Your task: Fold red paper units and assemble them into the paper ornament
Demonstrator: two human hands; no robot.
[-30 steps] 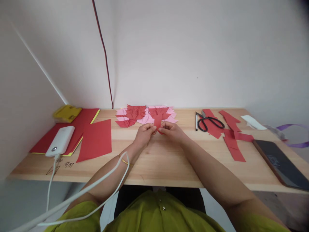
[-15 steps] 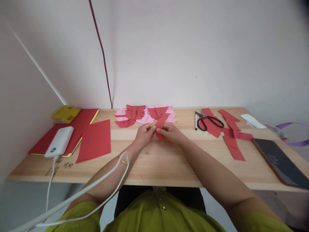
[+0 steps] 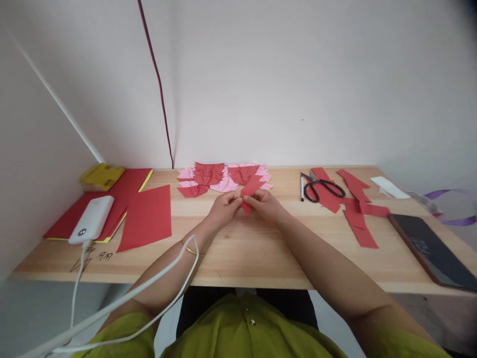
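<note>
A: What lies nearest the camera?

B: The person's green top (image 3: 242, 333), and a white cable (image 3: 149, 293) that loops over the left forearm. A thin gold bangle (image 3: 191, 249) sits on that wrist.

A: And the hands?

B: They meet over the middle of the wooden table (image 3: 242, 253). The left hand (image 3: 223, 209) and the right hand (image 3: 266, 205) each pinch the lower end of a red paper strip (image 3: 252, 189), thumbs and fingertips drawn close on it. The strip slants up and to the right from the fingers. Whether it touches the wood cannot be told.

A: What sits to the left?

B: A white power bank (image 3: 92, 219) lies on a stack of red sheets (image 3: 130, 181) with a yellow edge. A single red sheet (image 3: 146, 216) lies just beside it, and a yellow packet (image 3: 102, 175) sits in the far corner.

A: To the right?

B: A dark flat slab (image 3: 432, 251) lies near the front right edge. Beyond it are red offcuts (image 3: 357, 214), with black scissors (image 3: 323, 189) resting partly on them and a pen (image 3: 302, 188) just beside the scissors. Farther right are a white slip (image 3: 389, 188) and a purple ribbon (image 3: 454, 206).

A: Behind the hands?

B: A pile of folded red and pink pieces (image 3: 219, 176) lies against the wall, just beyond the strip's far end. A dark red cord (image 3: 156, 79) runs up the wall.
</note>
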